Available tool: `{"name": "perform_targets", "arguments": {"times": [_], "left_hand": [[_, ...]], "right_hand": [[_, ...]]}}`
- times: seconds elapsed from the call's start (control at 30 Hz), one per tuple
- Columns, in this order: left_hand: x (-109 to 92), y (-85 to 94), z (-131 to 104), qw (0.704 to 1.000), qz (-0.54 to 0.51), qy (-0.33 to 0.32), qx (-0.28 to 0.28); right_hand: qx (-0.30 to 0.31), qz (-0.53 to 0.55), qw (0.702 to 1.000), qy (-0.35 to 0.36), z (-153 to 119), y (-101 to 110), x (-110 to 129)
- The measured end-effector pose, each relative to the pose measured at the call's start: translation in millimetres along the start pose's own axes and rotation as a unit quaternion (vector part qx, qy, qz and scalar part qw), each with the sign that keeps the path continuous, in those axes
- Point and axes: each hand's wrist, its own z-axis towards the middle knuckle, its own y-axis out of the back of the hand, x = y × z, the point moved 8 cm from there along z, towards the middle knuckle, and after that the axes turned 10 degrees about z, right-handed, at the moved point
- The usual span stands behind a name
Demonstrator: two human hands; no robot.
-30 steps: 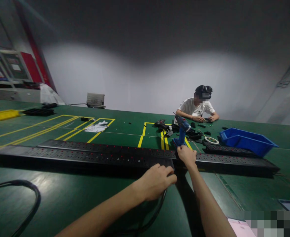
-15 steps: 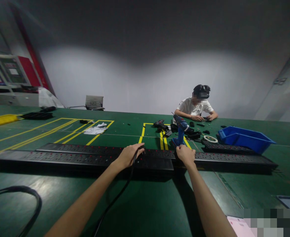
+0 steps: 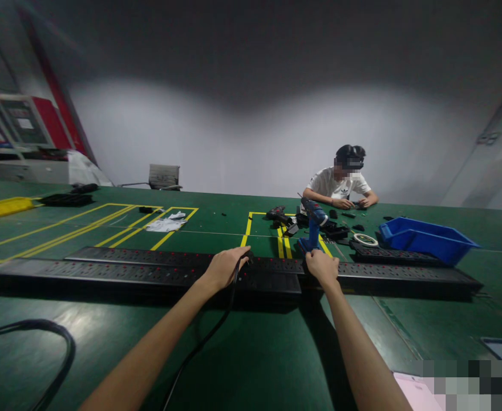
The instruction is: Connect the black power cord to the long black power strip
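Socket strip [image 3: 118,275], long and black, lies beneath the left hand [image 3: 225,269], stretching leftward of it; a second strip [image 3: 383,273] runs just behind, under the right hand [image 3: 322,267], whose fingers are curled, though I can't tell on what. Just ahead of that hand stands a blue drill [image 3: 314,227]. The left hand grips a black plug [image 3: 251,258].
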Motion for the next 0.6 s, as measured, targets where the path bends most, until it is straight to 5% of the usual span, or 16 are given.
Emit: {"name": "perform_targets", "arguments": {"times": [0.33, 0.6], "left_hand": [[2, 0.8, 1, 0.998, 0.053, -0.021, 0.012], [-12, 1.6, 0, 0.994, 0.091, -0.056, -0.03]], "right_hand": [[0.002, 0.001, 1.0, -0.001, 0, 0, 0], [-0.002, 0.01, 1.0, 0.0, 1, 0, 0]]}}
